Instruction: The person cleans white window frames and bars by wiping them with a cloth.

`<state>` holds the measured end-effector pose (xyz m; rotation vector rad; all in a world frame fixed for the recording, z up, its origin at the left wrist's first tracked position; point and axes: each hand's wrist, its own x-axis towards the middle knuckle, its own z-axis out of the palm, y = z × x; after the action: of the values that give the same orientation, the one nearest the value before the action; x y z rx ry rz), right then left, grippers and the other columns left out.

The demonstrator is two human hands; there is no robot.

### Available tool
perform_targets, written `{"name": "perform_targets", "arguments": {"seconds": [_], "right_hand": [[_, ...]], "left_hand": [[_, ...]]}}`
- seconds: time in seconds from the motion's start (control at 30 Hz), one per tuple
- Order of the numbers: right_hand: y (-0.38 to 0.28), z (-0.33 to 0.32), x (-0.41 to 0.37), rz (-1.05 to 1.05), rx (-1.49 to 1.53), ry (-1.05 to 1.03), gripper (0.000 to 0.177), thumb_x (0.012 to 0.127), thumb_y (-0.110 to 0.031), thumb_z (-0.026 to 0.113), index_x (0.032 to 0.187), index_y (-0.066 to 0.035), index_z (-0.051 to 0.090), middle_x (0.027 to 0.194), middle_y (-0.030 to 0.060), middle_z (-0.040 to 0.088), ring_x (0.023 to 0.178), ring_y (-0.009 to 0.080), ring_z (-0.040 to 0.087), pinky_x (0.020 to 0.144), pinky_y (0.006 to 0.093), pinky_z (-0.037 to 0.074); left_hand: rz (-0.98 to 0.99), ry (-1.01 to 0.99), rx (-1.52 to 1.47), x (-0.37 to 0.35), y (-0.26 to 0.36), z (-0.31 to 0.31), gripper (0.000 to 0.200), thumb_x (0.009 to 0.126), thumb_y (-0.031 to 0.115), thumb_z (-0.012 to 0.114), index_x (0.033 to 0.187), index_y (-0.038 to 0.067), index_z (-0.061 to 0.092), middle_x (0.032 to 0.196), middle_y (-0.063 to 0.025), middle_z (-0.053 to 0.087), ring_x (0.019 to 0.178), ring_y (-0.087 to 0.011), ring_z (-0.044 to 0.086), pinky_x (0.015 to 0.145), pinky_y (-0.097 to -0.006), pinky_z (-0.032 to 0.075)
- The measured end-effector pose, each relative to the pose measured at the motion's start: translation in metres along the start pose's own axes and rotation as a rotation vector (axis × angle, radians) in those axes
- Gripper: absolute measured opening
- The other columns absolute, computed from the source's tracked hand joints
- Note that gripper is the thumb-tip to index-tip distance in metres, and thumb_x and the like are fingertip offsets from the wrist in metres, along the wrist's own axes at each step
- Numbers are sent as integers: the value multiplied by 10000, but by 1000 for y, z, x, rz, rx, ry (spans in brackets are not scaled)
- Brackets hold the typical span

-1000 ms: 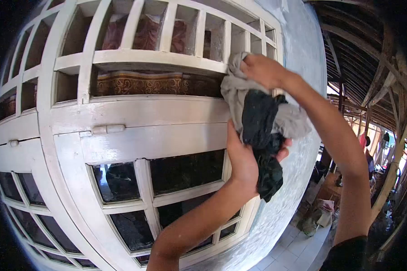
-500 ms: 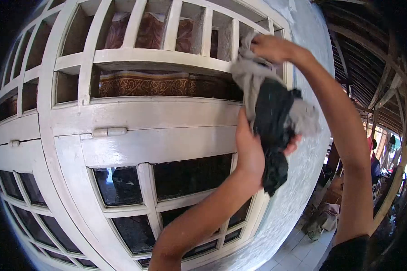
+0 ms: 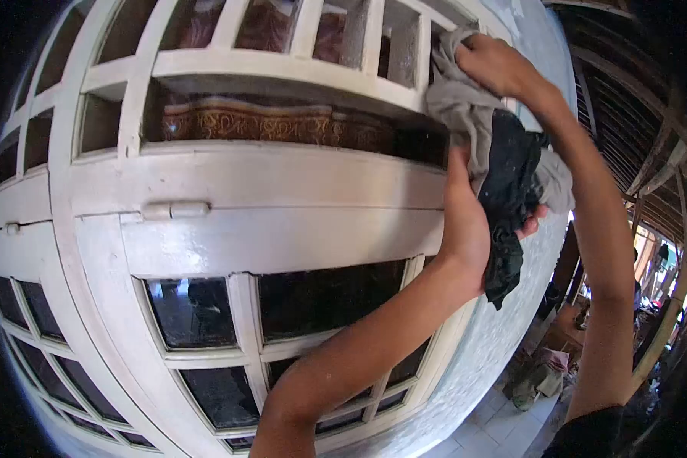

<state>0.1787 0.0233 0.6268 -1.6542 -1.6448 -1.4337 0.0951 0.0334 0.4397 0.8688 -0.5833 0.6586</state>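
A grey cloth [image 3: 466, 104] and a black cloth [image 3: 509, 179] hang bunched together at the upper right of the white window frame [image 3: 282, 179]. My right hand [image 3: 496, 65] pinches the top of the grey cloth beside the upper slats. From below, my left hand [image 3: 473, 217] holds the bundle, its thumb on the near side and its fingertips showing beyond the black cloth. The black cloth's lower end dangles over the left wrist.
Behind the slats is a brown patterned curtain [image 3: 282, 130]. Dark glass panes [image 3: 328, 294] fill the shutter below a white hinge [image 3: 175, 210]. A pale blue wall [image 3: 504, 328] curves down at right, with piled cloth [image 3: 540, 378] on the tiled floor beyond.
Both hands and the cloths have shifted right and slightly up in view. The grey cloth's top now lies at the corner of the slats.
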Motion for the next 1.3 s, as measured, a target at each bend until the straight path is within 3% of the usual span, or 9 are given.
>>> {"name": "perform_targets", "arguments": {"seconds": [0.17, 0.33, 0.47, 0.6, 0.83, 0.9, 1.07, 1.13, 1.3], "right_hand": [[13, 20, 16, -461, -211, -272, 533, 909, -413, 331, 1132, 24, 539, 1113, 239, 568, 1017, 365, 557, 910, 428, 422], [-34, -10, -41, 32, 146, -433, 653, 895, -483, 245, 1152, 39, 540, 1099, 274, 571, 995, 348, 578, 889, 466, 403], [-42, -4, -70, 154, 378, -378, 665, 891, -506, 280, 1133, 61, 529, 1091, 268, 569, 1022, 348, 555, 906, 387, 395], [-50, 2, -93, 194, 514, -212, 497, 867, -374, 376, 933, 75, 579, 914, 299, 599, 905, 418, 582, 820, 435, 437], [-35, 21, -140, 230, 647, 63, 371, 819, -264, 468, 907, 82, 566, 841, 312, 574, 817, 435, 576, 753, 408, 453], [-32, 26, -170, 221, 765, 141, 319, 842, -209, 470, 972, 64, 572, 905, 226, 620, 849, 304, 605, 776, 354, 451], [-26, 58, -277, 602, 1218, 260, 371, 920, -236, 479, 1196, 11, 501, 1144, 87, 560, 1038, 144, 500, 902, 304, 405], [-16, 79, -331, 673, 1445, 199, 481, 930, -269, 489, 1315, 0, 385, 1271, 93, 486, 1154, 179, 457, 987, 312, 356], [-42, 88, -413, 849, 1609, 141, 627, 892, -408, 508, 1343, 0, 352, 1306, 140, 460, 1173, 239, 478, 996, 391, 387]], "left_hand": [[34, 3, 7, -16, 0, -5, 792, 859, 683, 180, 999, 5, 565, 789, -133, 604, 639, -222, 595, 553, -302, 482], [16, 183, 2, -47, -12, -3, 800, 861, 665, 187, 1030, -24, 558, 803, -162, 600, 664, -261, 596, 560, -327, 490], [21, 241, 5, -60, -19, -9, 768, 870, 628, 209, 1050, -31, 559, 808, -169, 602, 678, -264, 599, 565, -341, 492], [-19, 313, 58, -74, -18, -18, 783, 870, 631, 205, 1064, -46, 549, 814, -200, 605, 675, -264, 598, 577, -343, 490], [-42, 264, 305, -105, -43, -27, 666, 926, 533, 208, 1061, -23, 549, 824, -175, 616, 653, -241, 583, 566, -332, 474], [-124, 234, 150, -117, -55, -32, 630, 934, 510, 220, 1071, -12, 546, 859, -155, 621, 660, -234, 583, 573, -333, 474], [-363, -62, 33, -158, -91, -95, 544, 926, 422, 292, 1255, 16, 442, 1049, -123, 594, 881, -212, 593, 780, -318, 478], [-383, 156, 404, -170, -98, -90, 566, 896, 368, 330, 1346, 25, 330, 1174, -133, 530, 1010, -210, 547, 876, -318, 437], [-500, 340, 480, -195, -115, -95, 695, 820, 239, 405, 1439, 43, 155, 1391, -134, 339, 1243, -218, 383, 1041, -312, 287]]}}
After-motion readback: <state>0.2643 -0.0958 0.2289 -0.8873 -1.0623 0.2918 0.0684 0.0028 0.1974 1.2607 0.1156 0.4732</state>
